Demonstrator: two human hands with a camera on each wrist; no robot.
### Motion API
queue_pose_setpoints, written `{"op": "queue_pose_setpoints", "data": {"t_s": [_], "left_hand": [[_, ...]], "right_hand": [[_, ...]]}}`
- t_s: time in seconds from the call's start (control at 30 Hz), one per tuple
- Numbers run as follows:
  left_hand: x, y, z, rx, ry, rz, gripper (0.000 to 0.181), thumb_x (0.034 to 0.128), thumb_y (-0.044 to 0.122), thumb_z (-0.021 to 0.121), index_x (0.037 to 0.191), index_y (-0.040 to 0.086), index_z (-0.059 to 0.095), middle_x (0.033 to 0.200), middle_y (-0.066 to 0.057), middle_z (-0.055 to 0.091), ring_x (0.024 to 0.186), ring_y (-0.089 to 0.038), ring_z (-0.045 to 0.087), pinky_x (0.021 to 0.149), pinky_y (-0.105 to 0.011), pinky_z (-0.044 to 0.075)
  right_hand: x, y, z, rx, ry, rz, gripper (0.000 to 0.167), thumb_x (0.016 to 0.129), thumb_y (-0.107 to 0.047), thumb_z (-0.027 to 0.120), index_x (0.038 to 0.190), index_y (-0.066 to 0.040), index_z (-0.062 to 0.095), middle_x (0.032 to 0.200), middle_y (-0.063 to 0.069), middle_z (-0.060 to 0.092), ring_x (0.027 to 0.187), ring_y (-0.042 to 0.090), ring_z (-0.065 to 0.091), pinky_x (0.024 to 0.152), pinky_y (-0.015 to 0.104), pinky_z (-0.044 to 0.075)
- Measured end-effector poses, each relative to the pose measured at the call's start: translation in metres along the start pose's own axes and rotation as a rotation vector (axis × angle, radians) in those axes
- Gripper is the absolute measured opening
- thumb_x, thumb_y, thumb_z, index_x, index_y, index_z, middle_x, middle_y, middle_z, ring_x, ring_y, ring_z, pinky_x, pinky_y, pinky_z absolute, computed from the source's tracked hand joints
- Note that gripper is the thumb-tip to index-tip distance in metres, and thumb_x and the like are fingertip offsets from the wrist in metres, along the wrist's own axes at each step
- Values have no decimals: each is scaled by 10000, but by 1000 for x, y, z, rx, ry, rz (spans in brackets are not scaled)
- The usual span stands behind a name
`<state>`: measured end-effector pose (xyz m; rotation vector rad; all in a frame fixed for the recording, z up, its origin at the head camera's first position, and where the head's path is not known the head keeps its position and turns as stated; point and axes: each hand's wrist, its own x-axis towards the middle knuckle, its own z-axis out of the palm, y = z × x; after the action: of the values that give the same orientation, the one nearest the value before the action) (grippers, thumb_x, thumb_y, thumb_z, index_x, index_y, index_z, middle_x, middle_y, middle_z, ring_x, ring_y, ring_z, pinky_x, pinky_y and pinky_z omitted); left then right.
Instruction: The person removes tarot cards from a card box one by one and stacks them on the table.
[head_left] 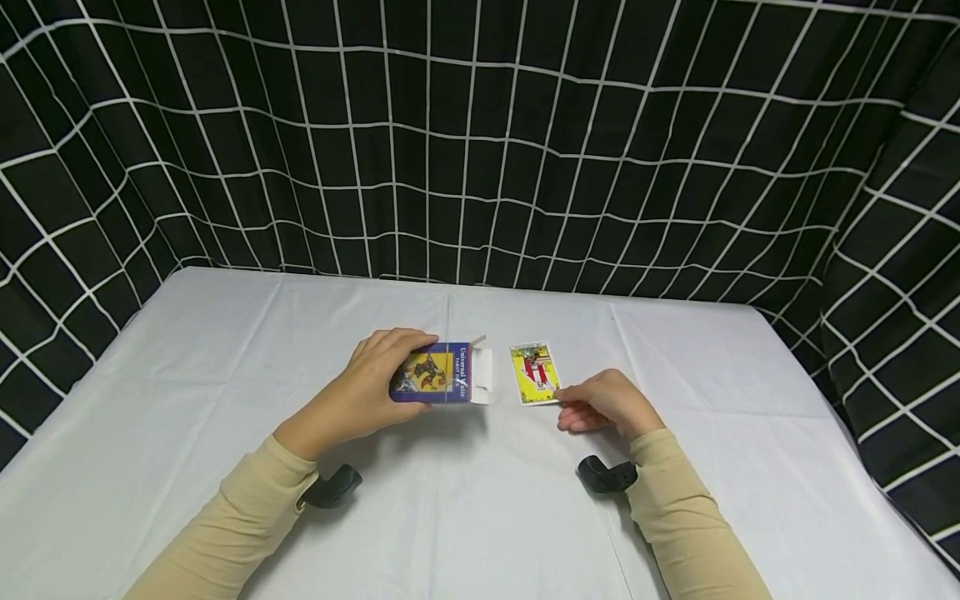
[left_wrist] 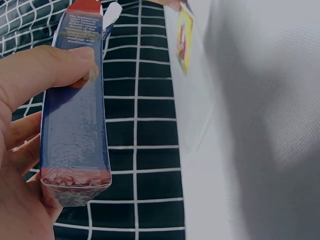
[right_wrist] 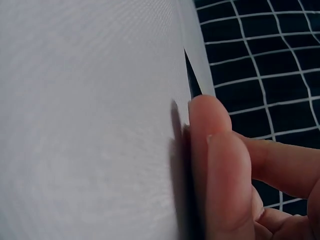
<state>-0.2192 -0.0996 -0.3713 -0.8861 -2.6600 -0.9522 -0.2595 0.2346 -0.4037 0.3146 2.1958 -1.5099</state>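
My left hand (head_left: 367,379) grips a blue tarot deck box (head_left: 431,375) with a yellow picture on its front. In the left wrist view, the thumb presses the narrow printed side of the box (left_wrist: 77,125), and other fingers show behind it. The box's white end flap (head_left: 482,375) stands open toward the right. My right hand (head_left: 603,402) pinches a yellow tarot card (head_left: 534,373) by its lower right corner, with a red-and-white figure on it. The card lies at or just above the cloth. In the right wrist view, fingertips (right_wrist: 227,185) are close to the cloth, and only a dark thin edge of the card shows.
A white cloth (head_left: 480,517) with fold creases covers the table. Black fabric with a white grid (head_left: 465,150) hangs behind it and along both sides. Dark wrist devices (head_left: 333,486) sit below both hands, at the sleeve cuffs.
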Motion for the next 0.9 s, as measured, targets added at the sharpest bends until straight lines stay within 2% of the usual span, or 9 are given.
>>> {"op": "queue_pose_setpoints", "data": {"t_s": [0.2, 0.53, 0.9], "left_hand": [[0, 1, 0, -4, -2, -3, 749, 754, 171, 841, 1412, 77, 498, 1395, -102, 546, 1254, -289, 471, 1073, -510, 341], [0, 1, 0, -4, -7, -1, 754, 753, 171, 843, 1415, 76, 495, 1397, -103, 544, 1268, -296, 461, 1083, -512, 334], [-1, 2, 0, -7, -12, -9, 753, 755, 170, 842, 1416, 74, 495, 1399, -108, 544, 1279, -302, 458, 1086, -521, 331]], "right_hand": [[0, 0, 2, -39, -34, 1, 169, 933, -104, 641, 876, 55, 655, 559, 17, 671, 484, 47, 647, 521, 198, 551], [-2, 0, 4, -124, -44, 12, 203, 954, -133, 605, 839, 32, 639, 551, 2, 650, 471, 46, 627, 502, 196, 537], [-2, -1, 9, -201, -5, 8, 220, 957, -136, 591, 791, 8, 592, 534, -7, 621, 448, 45, 607, 473, 191, 516]]}}
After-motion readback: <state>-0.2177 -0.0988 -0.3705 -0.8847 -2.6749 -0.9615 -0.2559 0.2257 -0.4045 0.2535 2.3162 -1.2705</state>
